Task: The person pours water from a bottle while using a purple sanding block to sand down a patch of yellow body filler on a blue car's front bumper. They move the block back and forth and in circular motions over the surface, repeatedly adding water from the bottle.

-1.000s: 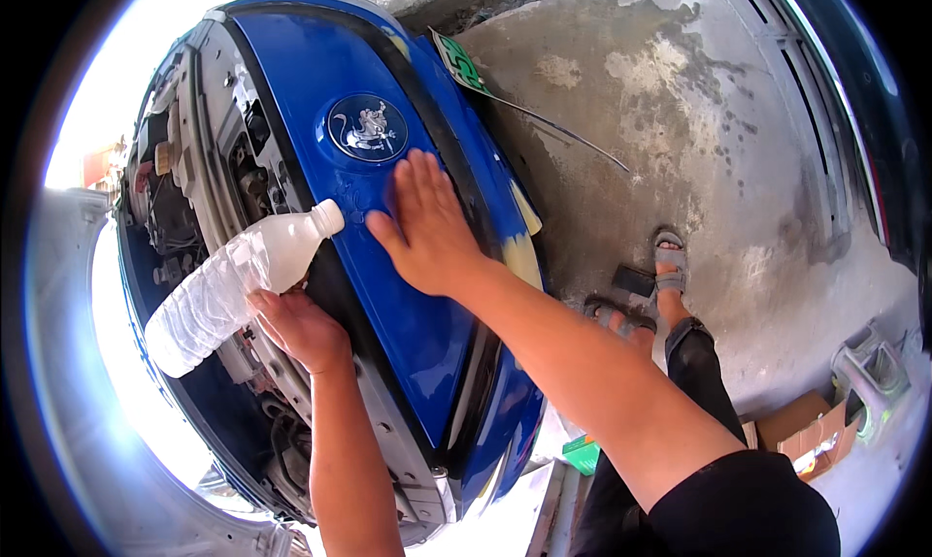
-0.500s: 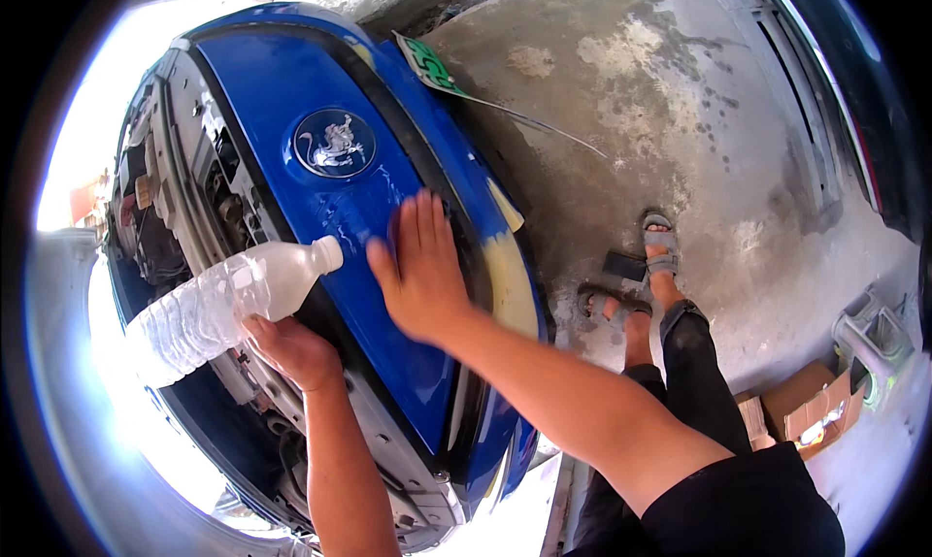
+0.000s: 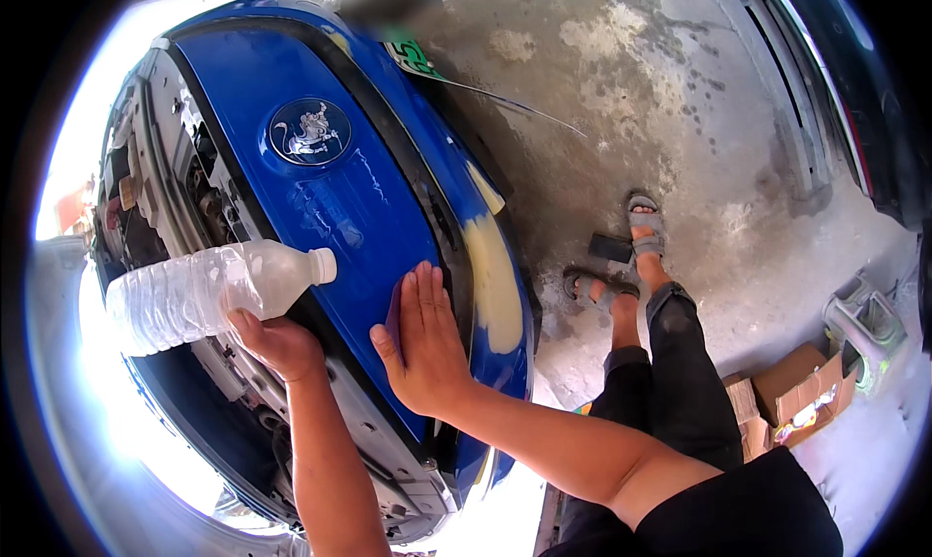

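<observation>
My left hand (image 3: 277, 344) grips a ridged clear plastic bottle (image 3: 204, 295) with a white cap, lying nearly sideways over the open engine bay. Under my right hand (image 3: 427, 344), which lies flat with fingers together, is a purplish sheet (image 3: 392, 312), pressed on the lower part of the blue front panel (image 3: 233, 101). Wet streaks show on the paint below the round silver animal emblem (image 3: 311, 130). Beside the hand, pale filler (image 3: 490, 280) covers part of the blue bumper.
Engine bay (image 3: 136, 208) at left; a bent green-and-white plate (image 3: 413, 57) beside the car; my sandaled feet (image 3: 646, 222) on stained concrete (image 3: 631, 91); a dark flat object (image 3: 612, 246) between them; cardboard boxes (image 3: 796, 392), a grey plastic part (image 3: 859, 329) and a dark car edge (image 3: 854, 91) at right.
My right hand has slid down the panel, away from the emblem, and wet streaks now show where it was. The bottle has tipped flatter, still in my left hand. The view has shifted somewhat.
</observation>
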Demonstrator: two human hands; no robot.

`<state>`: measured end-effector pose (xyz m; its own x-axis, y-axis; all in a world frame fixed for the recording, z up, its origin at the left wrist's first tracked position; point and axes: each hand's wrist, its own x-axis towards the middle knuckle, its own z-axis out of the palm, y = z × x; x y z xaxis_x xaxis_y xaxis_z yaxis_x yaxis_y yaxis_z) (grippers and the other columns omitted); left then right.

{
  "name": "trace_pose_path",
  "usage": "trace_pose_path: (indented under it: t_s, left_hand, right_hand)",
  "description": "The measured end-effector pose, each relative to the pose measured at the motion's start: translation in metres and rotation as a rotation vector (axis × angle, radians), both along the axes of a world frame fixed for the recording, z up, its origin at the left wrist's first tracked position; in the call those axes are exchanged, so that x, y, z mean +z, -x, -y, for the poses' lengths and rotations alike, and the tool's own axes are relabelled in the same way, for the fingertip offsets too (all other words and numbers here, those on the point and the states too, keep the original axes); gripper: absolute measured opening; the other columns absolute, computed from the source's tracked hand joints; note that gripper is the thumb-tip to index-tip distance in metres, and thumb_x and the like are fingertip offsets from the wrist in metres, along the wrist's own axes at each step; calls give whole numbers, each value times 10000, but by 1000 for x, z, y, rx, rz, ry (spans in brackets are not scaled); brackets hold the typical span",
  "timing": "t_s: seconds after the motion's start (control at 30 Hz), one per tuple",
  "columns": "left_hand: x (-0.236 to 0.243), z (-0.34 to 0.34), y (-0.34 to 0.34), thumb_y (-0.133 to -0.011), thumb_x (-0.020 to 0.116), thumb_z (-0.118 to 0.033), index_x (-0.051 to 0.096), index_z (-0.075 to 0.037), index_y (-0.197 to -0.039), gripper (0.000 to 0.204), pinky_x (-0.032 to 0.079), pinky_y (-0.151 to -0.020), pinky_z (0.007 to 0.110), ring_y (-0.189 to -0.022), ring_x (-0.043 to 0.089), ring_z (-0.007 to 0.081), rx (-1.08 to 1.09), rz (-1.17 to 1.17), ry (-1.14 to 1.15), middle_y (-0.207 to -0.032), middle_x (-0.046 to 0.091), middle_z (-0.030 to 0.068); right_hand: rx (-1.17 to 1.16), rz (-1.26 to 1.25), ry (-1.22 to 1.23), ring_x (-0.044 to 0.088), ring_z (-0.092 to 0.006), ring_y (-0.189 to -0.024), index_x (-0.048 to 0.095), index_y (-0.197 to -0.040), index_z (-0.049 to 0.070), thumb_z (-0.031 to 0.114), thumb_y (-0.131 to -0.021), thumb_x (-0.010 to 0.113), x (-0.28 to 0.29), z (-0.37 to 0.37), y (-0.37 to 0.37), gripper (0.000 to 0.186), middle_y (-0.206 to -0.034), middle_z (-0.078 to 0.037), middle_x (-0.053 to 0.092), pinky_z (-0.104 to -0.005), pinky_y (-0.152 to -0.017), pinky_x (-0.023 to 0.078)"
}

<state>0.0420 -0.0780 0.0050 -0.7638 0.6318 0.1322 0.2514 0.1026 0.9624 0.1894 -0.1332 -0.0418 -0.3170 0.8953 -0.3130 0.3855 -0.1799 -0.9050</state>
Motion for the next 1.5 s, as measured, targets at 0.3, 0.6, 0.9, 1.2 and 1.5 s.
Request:
trace_pose_path:
  t_s: [0.3, 0.6, 0.9, 1.2, 1.5]
  left_hand:
    - [-2, 0, 7, -928, 393, -436, 449, -37, -1302, 549, 361, -1036, 374, -1206, 487, 225, 30, 27, 49, -1259, 524, 109]
    - [-5, -3, 1, -898, 436, -500, 456, -16, -1310, 636, 407, -1006, 396, -1159, 531, 251, -51, 32, 72, -1246, 538, 124]
    - [-7, -7, 1, -898, 415, -455, 438, -27, -1320, 602, 379, -1030, 400, -1195, 503, 250, -8, 38, 92, -1265, 523, 120]
    - [-5, -9, -1, -827, 492, -476, 439, -38, -1325, 665, 409, -1012, 407, -1174, 523, 254, -20, -16, 108, -1239, 539, 125]
    - [-3, -7, -1, -830, 484, -477, 433, -48, -1333, 662, 412, -1009, 405, -1171, 530, 255, -7, -42, 133, -1232, 546, 121]
  right_hand:
    - [-81, -12, 77, 162, -477, -1401, 254, -1386, -174, 443, -999, 315, -5, -17, 8, 731, -1460, -378, 211, -482, -1165, 111]
    - [-149, 5, 123, 143, -485, -1404, 246, -1387, -179, 435, -999, 321, -18, -50, 16, 730, -1466, -386, 178, -495, -1162, 109]
    - [-131, -11, 63, 122, -447, -1423, 205, -1419, -149, 491, -998, 273, -25, -69, 18, 769, -1496, -346, 160, -465, -1169, 92]
    - [-16, -53, 28, 74, -432, -1435, 198, -1418, -156, 447, -1003, 246, -32, -68, 4, 734, -1503, -346, 127, -463, -1175, 62]
    - [-1, -10, 36, 82, -432, -1434, 193, -1421, -155, 449, -999, 265, -27, -57, 4, 740, -1506, -340, 129, -455, -1178, 68]
